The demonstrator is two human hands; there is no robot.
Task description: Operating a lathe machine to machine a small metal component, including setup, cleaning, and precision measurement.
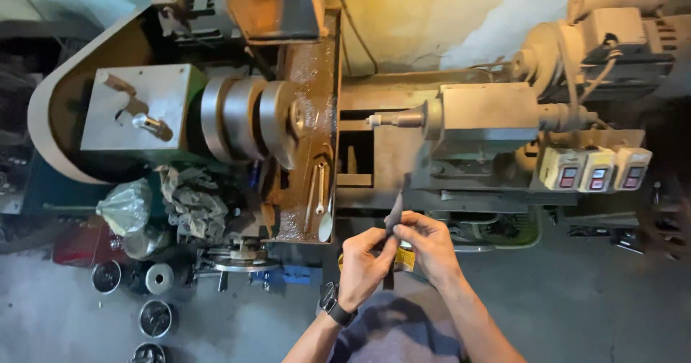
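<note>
A: Report hand status.

B: I see both hands low in the view, at about 6 o'clock from the lathe. My left hand (366, 266) is curled shut, thumb and fingertips pinching a thin dark blade (394, 215). A watch (335, 308) sits on that wrist. My right hand (430, 244) is also closed on the blade, fingers folded over it from the 3 o'clock side. The two hands touch at the fingertips.

A: Where is the blade?

B: Between both hands, held roughly upright, its tip pointing to 12 o'clock toward the carriage. Its lower part is hidden by the fingers. A small yellow item (404, 258) shows just below the right hand, at 6 o'clock from the blade; I cannot tell what it is.

A: Surroundings?

B: The chuck (248, 118) lies at 10 o'clock from the hands. A rusty tray (306, 82) is directly at 3 o'clock of the chuck, with a wrench (321, 188) lying on its lower end. The tailstock (482, 118) lies at 1 o'clock from the hands, its spindle pointing to 9 o'clock. Three switch boxes (596, 168) sit at 2 o'clock. A rag (191, 204) lies at 9 o'clock from the hands, with a plastic bag (126, 206) just beside it. Round metal parts (155, 318) rest on the floor at 8 o'clock.
</note>
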